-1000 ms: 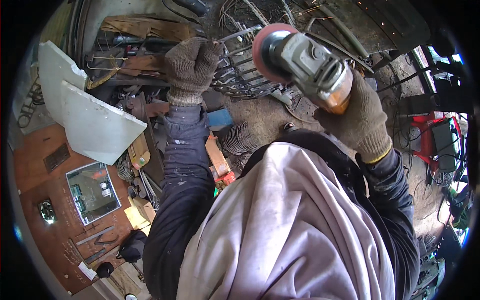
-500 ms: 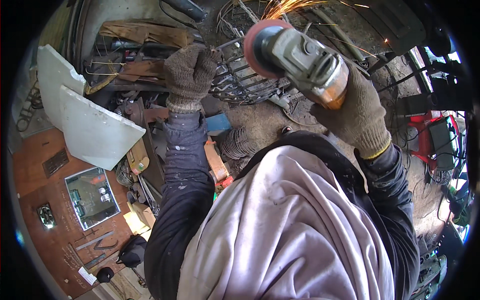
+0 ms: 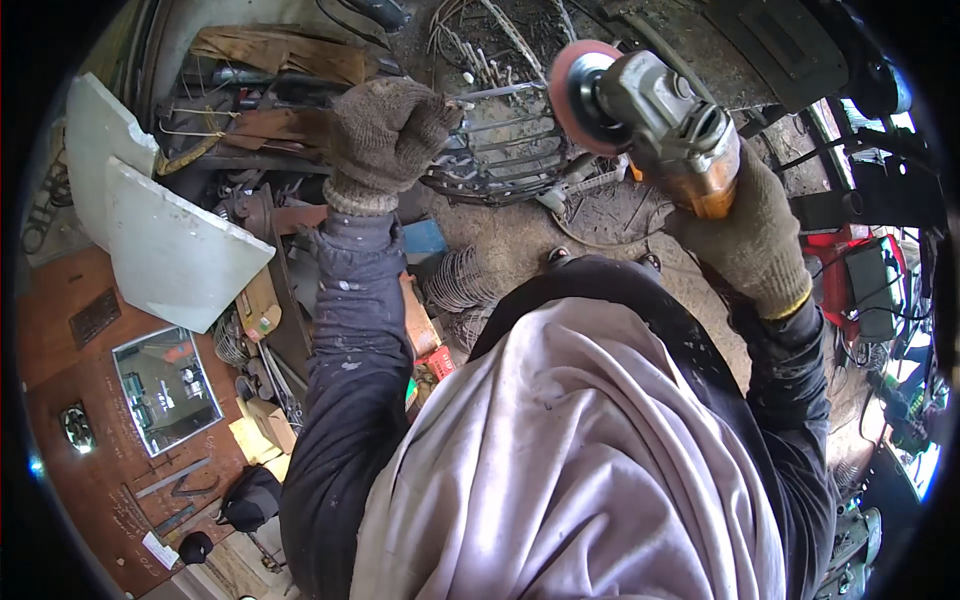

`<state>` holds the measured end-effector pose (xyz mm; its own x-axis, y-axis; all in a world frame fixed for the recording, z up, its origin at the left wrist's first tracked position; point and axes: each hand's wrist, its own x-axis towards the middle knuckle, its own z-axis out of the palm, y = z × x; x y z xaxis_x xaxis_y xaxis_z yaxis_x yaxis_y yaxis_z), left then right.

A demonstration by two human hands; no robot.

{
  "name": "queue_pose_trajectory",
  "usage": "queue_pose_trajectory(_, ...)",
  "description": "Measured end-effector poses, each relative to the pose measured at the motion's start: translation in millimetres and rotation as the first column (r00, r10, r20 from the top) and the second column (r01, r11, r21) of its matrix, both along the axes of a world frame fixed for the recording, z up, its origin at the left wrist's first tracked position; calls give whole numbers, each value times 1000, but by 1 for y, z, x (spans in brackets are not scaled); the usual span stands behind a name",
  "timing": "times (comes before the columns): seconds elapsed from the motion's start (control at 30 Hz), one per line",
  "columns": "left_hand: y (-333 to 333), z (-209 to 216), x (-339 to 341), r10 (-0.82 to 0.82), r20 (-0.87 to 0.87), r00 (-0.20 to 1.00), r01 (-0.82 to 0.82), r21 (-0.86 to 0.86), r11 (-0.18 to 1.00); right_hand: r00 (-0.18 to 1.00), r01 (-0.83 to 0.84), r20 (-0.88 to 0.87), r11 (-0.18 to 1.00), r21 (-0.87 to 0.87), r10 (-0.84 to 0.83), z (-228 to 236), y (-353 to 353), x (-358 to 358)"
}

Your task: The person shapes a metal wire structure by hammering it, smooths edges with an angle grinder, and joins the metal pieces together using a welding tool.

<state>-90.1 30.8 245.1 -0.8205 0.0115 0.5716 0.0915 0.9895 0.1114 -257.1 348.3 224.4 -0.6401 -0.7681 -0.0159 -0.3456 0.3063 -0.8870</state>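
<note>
My right hand (image 3: 752, 235), in a brown knit glove, grips the body of an angle grinder (image 3: 668, 118) with a pinkish-red disc (image 3: 578, 98). The disc is raised just right of a metal grate of thin bars (image 3: 500, 150). My left hand (image 3: 385, 140), also gloved, is closed on the left edge of that grate. No sparks show at the disc. My dark sleeves and a pale cloth (image 3: 560, 460) over my chest fill the lower middle.
White foam slabs (image 3: 165, 235) lean at the left over scrap metal and rods (image 3: 255, 120). A mirror (image 3: 165, 385) sits on a brown board at the lower left. Coiled springs (image 3: 460, 285) lie on the dirt floor. A red machine (image 3: 860, 285) stands at the right.
Sparks flew from the disc half a second ago; now there are none. The grinder has shifted slightly right and away from the bars. My left hand keeps its hold on the grate.
</note>
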Motion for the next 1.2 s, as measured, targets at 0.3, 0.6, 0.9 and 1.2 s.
queue_pose_trajectory(0.3, -7, 6, -7, -104, 109, 989, 125, -215, 969, 997, -36, 65, 998, 50, 33, -12, 33, 1)
queue_pose_trajectory(0.6, 12, 7, -17, -229, 189, 955, 272, -252, 929, 994, -109, 11, 987, 116, 109, -6, 38, -1)
queue_pose_trajectory(0.9, 17, 4, -28, -279, 152, 948, 311, -264, 913, 989, 27, -148, 961, 275, 14, 23, 41, -1)
queue_pose_trajectory(1.2, 15, 3, -35, -276, 205, 939, 320, -225, 920, 959, -47, -258, 961, 273, 120, 16, 41, -3)
